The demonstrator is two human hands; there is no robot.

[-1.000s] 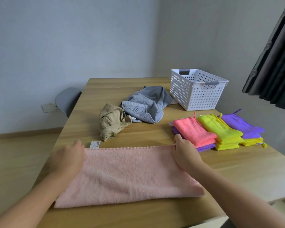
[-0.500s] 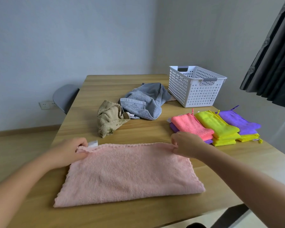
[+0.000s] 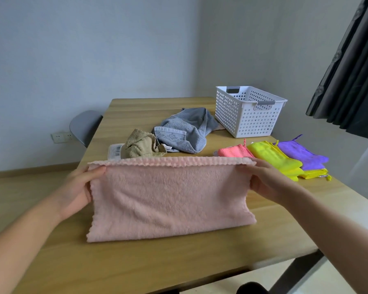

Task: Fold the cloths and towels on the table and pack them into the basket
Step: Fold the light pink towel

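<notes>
Pink towel (image 3: 170, 198): long axis runs side to side, spanning fingers (image 3: 97, 171) to fingers, far edge held up off the worktop (image 3: 136, 266), the rest dropping below the fingers to a near edge on the wood. Left hand (image 3: 77, 187) and right hand (image 3: 268, 181) each pinch a top corner, equally near it. Next fold likely brings that edge toward the body; basket (image 3: 249, 122) sits beyond the right fingers, well apart.

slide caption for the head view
Left hand and right hand hold the far edge of a pink towel raised off the table, white basket behind.
</notes>
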